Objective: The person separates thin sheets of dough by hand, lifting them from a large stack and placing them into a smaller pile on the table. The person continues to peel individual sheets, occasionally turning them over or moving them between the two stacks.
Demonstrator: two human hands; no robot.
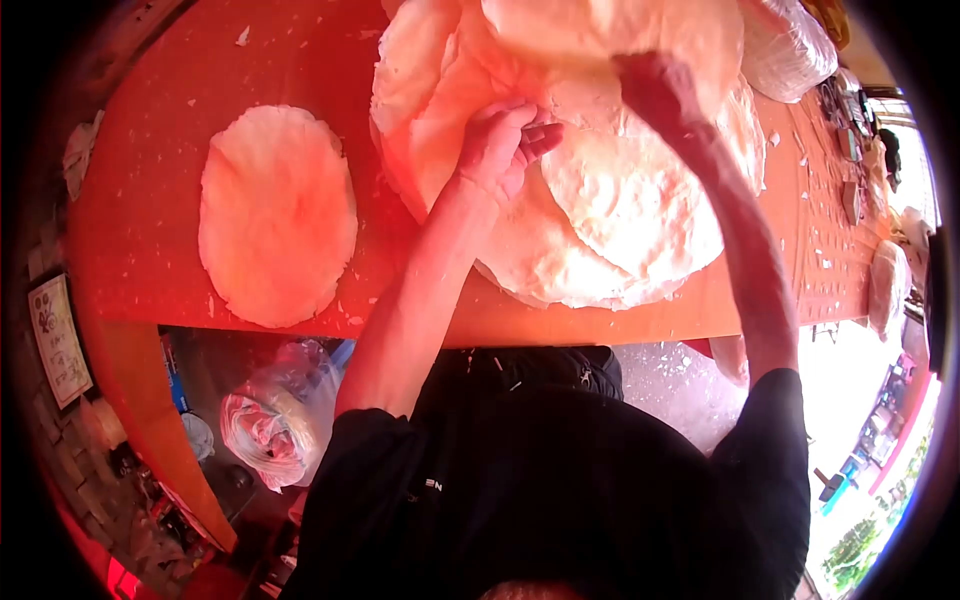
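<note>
A broad pile of pale, thin, flatbread-like rounds (630, 220) lies overlapping on the table, with wrinkled surfaces and uneven edges. My left hand (505, 150) is over the left part of the pile, its fingers loosely curled and apart with nothing visible between them. Farther up, my right hand (655, 90) is closed, fingertips right at a fold in the upper sheet (560, 50). What the right fingers pinch is hidden under the hand. A single oval flatbread-like piece (278, 215) lies flat to the left, near the front edge.
The table (150, 230) has an orange-red top with scattered pale flakes. A plastic-wrapped bundle (790, 50) sits at the back right. Small items (850, 140) line the right side. Below the table, on the left, stands a clear plastic bag (270, 425).
</note>
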